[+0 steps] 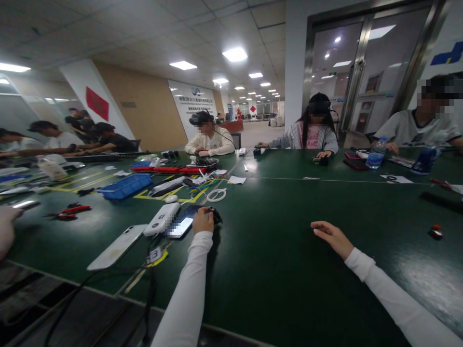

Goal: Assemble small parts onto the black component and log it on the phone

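My left hand point(203, 221) is on the green table, fingers curled against a small black object point(216, 216) that shows past its right side; its kind is not clear. A phone with a lit screen point(182, 226) lies just left of that hand. Beside it are a white power bank point(162, 218) and a white phone point(117, 246) lying face down. Over the right part of the table, my right hand point(333, 237) is held with its fingers stretched out and nothing in it.
A blue tray point(126, 185), coiled white cable point(216, 194) and red-handled pliers point(68, 212) lie to the left. A small red-and-black object point(435, 232) is at far right. Several people sit around the table. A water bottle point(376, 153) stands at back right. Black cables point(151, 284) hang over the front edge.
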{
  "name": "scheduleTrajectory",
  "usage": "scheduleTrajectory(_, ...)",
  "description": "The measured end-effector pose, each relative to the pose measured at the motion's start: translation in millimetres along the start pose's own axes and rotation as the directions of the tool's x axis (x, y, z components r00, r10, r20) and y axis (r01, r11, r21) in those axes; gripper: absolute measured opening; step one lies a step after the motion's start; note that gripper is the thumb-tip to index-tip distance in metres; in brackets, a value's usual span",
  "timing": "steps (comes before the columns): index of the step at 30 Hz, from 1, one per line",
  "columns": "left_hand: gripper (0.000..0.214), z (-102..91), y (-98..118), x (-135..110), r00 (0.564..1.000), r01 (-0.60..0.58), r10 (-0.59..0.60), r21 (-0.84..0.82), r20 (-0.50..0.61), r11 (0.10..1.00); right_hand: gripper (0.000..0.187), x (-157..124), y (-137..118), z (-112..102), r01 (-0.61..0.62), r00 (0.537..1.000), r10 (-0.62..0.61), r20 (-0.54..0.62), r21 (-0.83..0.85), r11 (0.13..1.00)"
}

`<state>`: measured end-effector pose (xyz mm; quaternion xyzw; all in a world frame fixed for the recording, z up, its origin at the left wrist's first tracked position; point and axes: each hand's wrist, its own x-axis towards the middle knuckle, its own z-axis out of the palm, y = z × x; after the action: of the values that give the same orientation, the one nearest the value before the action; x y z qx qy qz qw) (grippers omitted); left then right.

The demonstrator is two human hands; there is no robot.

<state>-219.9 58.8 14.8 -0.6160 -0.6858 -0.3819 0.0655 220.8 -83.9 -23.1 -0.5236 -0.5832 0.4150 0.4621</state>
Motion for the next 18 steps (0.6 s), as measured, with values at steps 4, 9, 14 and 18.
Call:
scheduleTrajectory(4, 0.019, 5.2, -4.7, 2.5, 0.999, -0.041, 0.042, 0.055, -0.016, 0.998, 0.031, -0.5, 0.3, -0.6, -0.003, 1.0, 0.003, 0.022, 0.007, 1.0)
scheduleTrajectory(9, 0.02, 10.8, -6.8, 3.0, 0.998, -0.052, 0.05, 0.048, 0.036, 0.998, 0.032, -1.8, -1.7, -1.5, -0.022, 0.999, 0.022, 0.023, -0.003, 1.0)
scheduleTrajectory(14, 0.018, 13.0, -7.9, 4.1, 0.998, -0.049, 0.047, 0.072, 0.036, 0.996, 0.032, -2.3, -2.9, -1.1, -0.015, 1.0, 0.015, 0.016, 0.003, 1.0)
scheduleTrajectory(18, 0.017, 16.2, -10.0, 6.3, 0.999, -0.04, 0.037, 0.105, 0.035, 0.994, 0.033, -2.7, -4.7, -0.3, -0.015, 0.999, 0.016, 0.028, -0.012, 1.0)
